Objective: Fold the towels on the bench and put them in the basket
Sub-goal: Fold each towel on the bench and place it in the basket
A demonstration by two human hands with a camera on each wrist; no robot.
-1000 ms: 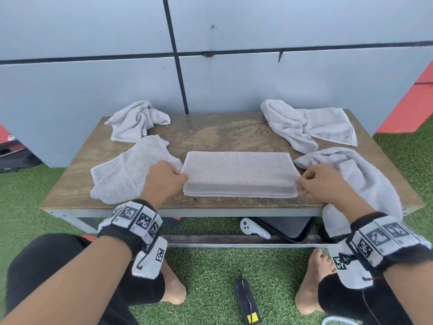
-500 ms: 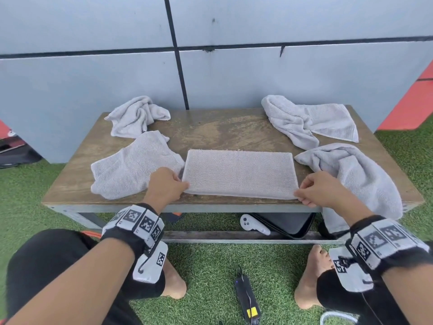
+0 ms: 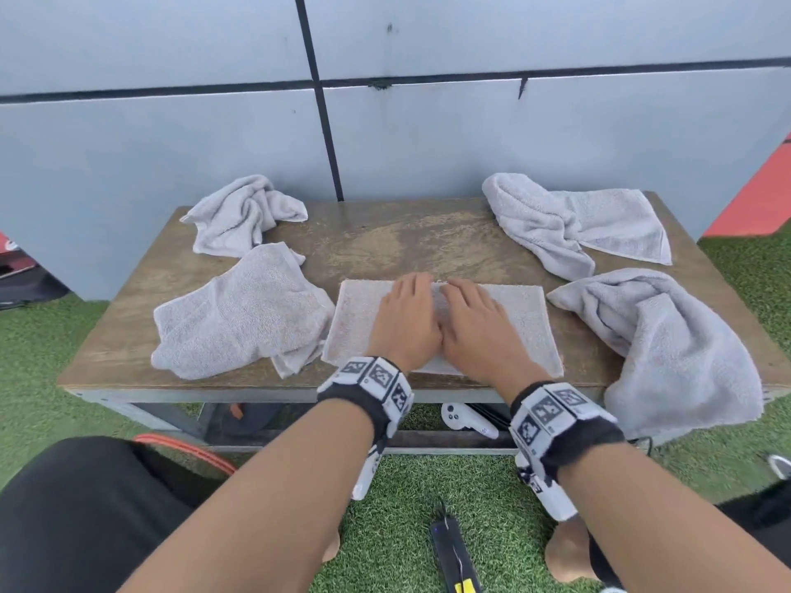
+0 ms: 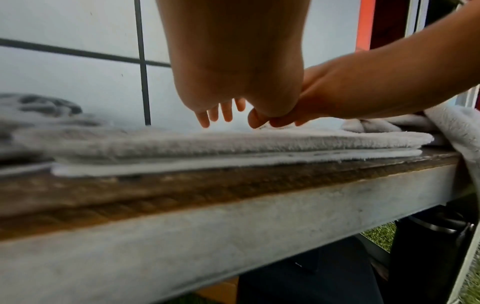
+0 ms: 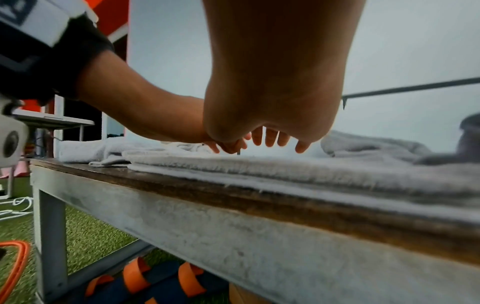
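A grey towel (image 3: pixel 518 331), folded into a flat rectangle, lies at the front middle of the wooden bench (image 3: pixel 406 246). My left hand (image 3: pixel 406 310) and right hand (image 3: pixel 471 314) are side by side over its middle, thumbs touching, fingers straight and pointing away from me. In the left wrist view, the left hand (image 4: pixel 233 61) has its heel raised off the folded towel (image 4: pixel 233 144), fingertips just at the cloth. The right wrist view shows the right hand (image 5: pixel 272 82) the same way above the towel (image 5: pixel 285 166). Neither hand grips anything.
Loose towels lie at back left (image 3: pixel 244 214), front left (image 3: pixel 239 314) and back right (image 3: pixel 569 220); another (image 3: pixel 667 344) hangs over the right front edge. An orange rim (image 3: pixel 184 449) shows by my left knee. A white controller (image 3: pixel 466 417) sits under the bench, a black device (image 3: pixel 453 549) on the grass.
Both hands let go of the folded towel's near corners and moved inward to its middle, now flat side by side. The towel lies flat on the bench.
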